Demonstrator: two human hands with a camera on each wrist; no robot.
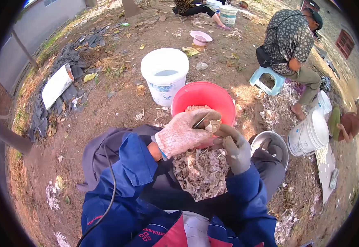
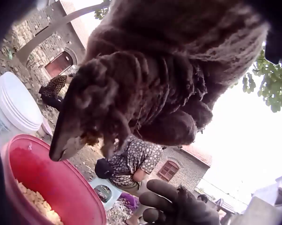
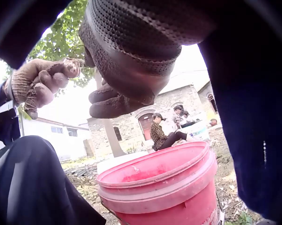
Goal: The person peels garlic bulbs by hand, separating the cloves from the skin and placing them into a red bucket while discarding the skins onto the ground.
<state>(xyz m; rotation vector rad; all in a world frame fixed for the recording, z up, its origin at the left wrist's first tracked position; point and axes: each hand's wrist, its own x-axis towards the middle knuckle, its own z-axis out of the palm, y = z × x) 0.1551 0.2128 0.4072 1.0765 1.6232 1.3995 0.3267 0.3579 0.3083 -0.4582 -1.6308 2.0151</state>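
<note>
My left hand (image 1: 183, 131), in a pale pinkish knitted glove, is over the near rim of the red bucket (image 1: 229, 96). Between its thumb and forefinger it holds a garlic bulb (image 1: 213, 125), with a thin dark blade (image 1: 199, 122) lying alongside. My right hand (image 1: 236, 150) wears a grey coated glove, its fingertips close by the bulb in the head view. Loosely bent, spread fingers (image 2: 157, 201) of that hand show in the left wrist view. Peeled garlic cloves (image 2: 38, 204) lie inside the bucket. Dry garlic skins (image 1: 200, 173) are heaped on my lap.
Behind the red bucket stands a white bucket (image 1: 165, 78). A metal basin (image 1: 284, 144) is by my right knee. To the right, a person (image 1: 288, 39) sits on a blue stool (image 1: 268, 82), near another white bucket (image 1: 309, 133). A pink basin (image 1: 201, 37) lies farther back.
</note>
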